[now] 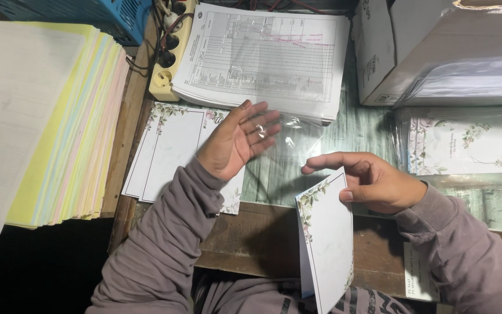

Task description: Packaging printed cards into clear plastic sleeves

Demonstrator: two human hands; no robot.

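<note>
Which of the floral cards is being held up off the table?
The card pinched in the right hand; the others lie flat on the table.

The card's lower corner runs off the bottom edge, and the right hand's grip hides part of its top edge. The clear sleeve under the left hand is so transparent its outline cannot be traced. The paper stack is cut off at the left, the box at the top and right. The forms are too small to read and cover part of the power strip.
</note>
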